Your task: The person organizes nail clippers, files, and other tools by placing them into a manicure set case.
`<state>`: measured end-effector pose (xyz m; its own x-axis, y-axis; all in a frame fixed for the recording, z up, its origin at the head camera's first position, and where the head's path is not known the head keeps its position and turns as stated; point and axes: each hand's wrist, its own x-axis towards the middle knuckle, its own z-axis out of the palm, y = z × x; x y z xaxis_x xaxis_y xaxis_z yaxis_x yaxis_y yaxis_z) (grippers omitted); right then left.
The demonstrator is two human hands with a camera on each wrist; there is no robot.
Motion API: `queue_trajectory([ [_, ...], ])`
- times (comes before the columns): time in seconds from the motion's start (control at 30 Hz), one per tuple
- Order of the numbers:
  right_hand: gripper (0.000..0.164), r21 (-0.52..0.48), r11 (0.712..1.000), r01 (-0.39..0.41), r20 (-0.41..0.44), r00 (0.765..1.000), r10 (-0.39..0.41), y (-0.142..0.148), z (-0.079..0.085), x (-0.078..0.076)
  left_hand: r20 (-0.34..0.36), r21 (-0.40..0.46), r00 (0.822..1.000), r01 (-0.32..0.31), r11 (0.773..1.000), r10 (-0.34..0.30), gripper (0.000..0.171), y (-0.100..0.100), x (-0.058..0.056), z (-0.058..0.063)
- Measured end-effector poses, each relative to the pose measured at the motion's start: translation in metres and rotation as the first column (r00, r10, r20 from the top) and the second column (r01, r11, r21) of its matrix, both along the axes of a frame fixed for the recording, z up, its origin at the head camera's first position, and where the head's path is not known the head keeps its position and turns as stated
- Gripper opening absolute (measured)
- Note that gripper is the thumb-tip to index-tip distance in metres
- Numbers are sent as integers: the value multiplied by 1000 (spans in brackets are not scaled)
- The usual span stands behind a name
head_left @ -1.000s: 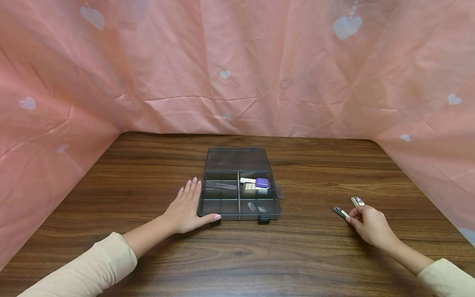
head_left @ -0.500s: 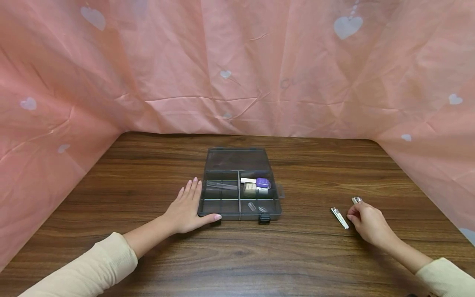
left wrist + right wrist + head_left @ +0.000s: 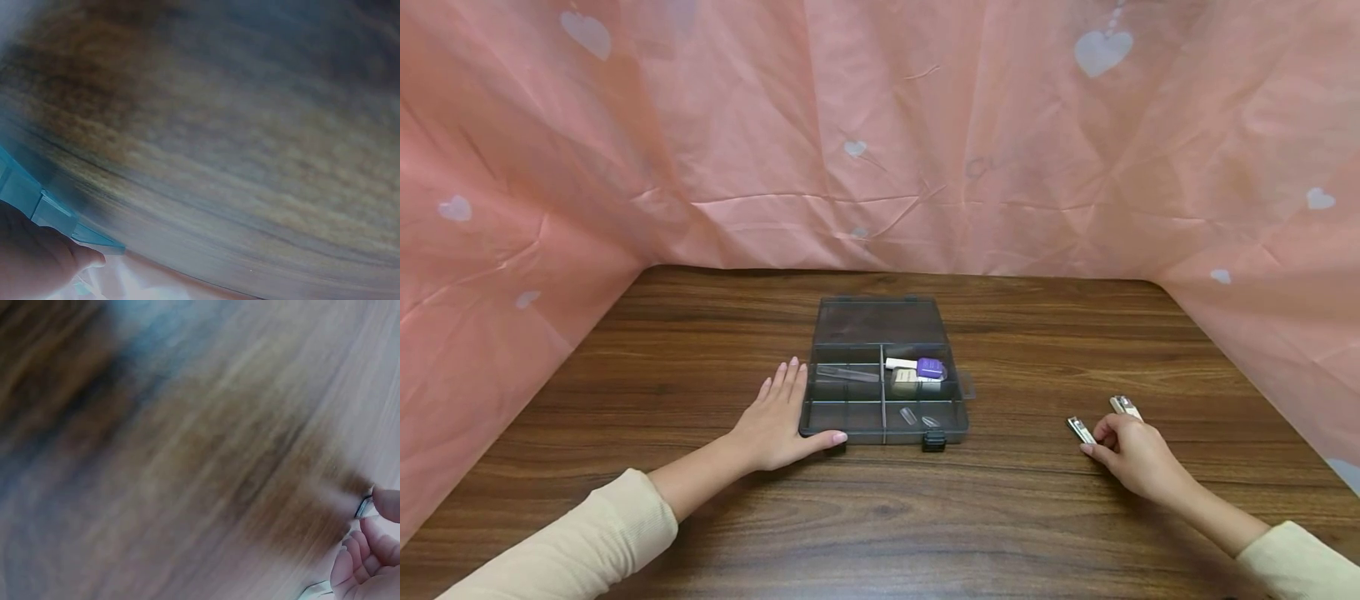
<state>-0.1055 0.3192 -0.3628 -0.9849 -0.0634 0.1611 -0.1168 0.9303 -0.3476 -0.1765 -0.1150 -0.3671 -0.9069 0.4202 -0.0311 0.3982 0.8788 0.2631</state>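
Observation:
My left hand (image 3: 775, 425) rests with straight fingers along the left side of an open dark see-through divided box (image 3: 846, 435), its thumb at the front edge. To the right, my right hand (image 3: 1138, 458) pinches the near end of a nail clipper (image 3: 1080, 430) between thumb and forefinger, down at the table. In the right wrist view, that nail clipper's end (image 3: 364, 506) shows between thumb and forefinger. Just behind the hand lies a second nail clipper (image 3: 1125, 406), partly covered by it. The left wrist view shows the left thumb (image 3: 87, 256) beside the box.
Inside the box are a purple-labelled bottle with a white cap (image 3: 931, 368), a second bottle with a cream label (image 3: 906, 377), a flat clear strip (image 3: 847, 374) and small clear pieces (image 3: 908, 415). Pink heart-printed cloth (image 3: 880, 167) hangs around the wooden table (image 3: 880, 525).
My right hand first touched the left nail clipper's end, then shifted right off it, leaving it on the table. Now it has come back left and pinches that clipper. The left hand stays put.

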Motion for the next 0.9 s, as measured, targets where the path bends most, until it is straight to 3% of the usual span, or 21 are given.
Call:
queue_trajectory([
  [0.17, 15, 11, 1000, 1, 8, 1000, -1, -2, -1, -1, 6, 1, 1000, -1, 1000, 1, 111, 0, 0, 1],
  [0.43, 16, 53, 997, -47, -51, 997, 49, -2, -3, -2, 13, 5, 1000, -2, 1000, 2, 111, -1, 0, 1],
  [0.9, 16, 63, 995, -72, -46, 996, 75, 0, 0, -5, 13, 3, 1000, -3, 1000, 3, 112, 0, 0, 0],
])
